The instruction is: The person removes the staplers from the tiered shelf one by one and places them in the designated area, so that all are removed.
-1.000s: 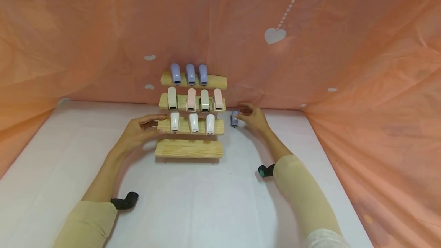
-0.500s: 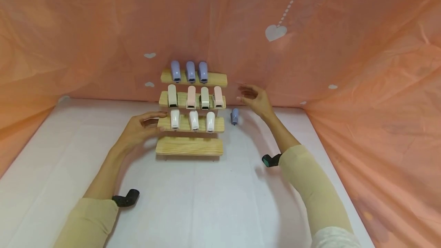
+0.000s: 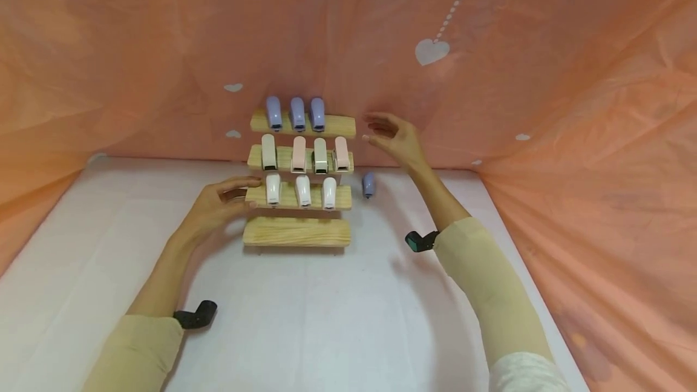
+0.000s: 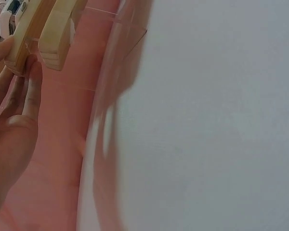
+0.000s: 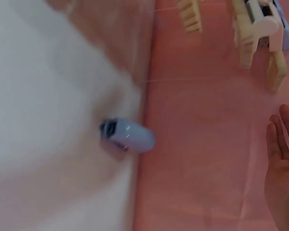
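Note:
A tiered wooden display stand (image 3: 296, 235) is on the white table, with small staplers on its upper three planks. My left hand (image 3: 215, 204) grips the left end of the second plank from the bottom; the left wrist view shows fingers (image 4: 32, 91) on either side of that plank end. Beside the stand's right side, a purple stapler (image 3: 368, 185) is on the table by itself, also visible in the right wrist view. Above and behind it, my right hand (image 3: 400, 141) hovers near the top plank's right end, fingers loosely bent and holding nothing.
Purple staplers (image 3: 297, 114) line the top plank. Pink and pale green staplers (image 3: 320, 155) share the plank below, with white staplers (image 3: 302, 191) under those. The lowest plank is bare wood. An orange-pink curtain (image 3: 490, 77) hangs close behind the stand.
My right hand has left the purple stapler beside the stand, risen, and then shifted left toward the top plank. The left hand has kept its place on the stand.

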Demonstrator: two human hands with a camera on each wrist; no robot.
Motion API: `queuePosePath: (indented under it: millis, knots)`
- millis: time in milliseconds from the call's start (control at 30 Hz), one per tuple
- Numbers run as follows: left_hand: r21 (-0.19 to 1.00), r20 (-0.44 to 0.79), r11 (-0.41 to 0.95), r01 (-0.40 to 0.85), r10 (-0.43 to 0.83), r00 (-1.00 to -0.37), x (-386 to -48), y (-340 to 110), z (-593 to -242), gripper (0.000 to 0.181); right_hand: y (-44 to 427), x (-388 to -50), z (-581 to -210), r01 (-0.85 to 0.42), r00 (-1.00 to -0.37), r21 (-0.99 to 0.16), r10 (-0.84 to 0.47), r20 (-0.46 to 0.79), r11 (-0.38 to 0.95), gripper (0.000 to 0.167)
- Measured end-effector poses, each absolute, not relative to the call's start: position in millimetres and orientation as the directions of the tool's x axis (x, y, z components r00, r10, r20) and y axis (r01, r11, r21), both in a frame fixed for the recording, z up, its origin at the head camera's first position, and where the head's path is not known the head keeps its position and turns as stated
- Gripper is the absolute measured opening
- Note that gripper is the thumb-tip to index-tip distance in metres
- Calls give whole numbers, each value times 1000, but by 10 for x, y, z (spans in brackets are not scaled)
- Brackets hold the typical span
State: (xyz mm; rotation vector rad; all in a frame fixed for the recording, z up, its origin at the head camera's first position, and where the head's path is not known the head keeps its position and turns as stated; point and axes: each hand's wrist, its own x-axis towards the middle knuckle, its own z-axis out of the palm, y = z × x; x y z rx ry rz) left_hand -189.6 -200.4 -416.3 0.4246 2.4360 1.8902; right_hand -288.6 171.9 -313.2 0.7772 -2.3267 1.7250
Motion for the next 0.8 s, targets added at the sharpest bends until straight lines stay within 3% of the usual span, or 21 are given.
queuePosePath:
  millis: [200,467,800]
  knots:
    - [956,163,202,215,246,-955,-1903,-2032,-4162,45,1522,-2926,-3025,-525,-818,-837,-363,446,153,47]
    - [956,166,197,217,245,-955,-1920,-2007,-4203,45,1329,-2962,-2908,-522,-791,-836,-464,399,172,53]
    - [951,152,229,206,234,-960,-1865,-2051,-4202,45,1076,-3265,-3079,-485,-790,-850,-520,325,205,61]
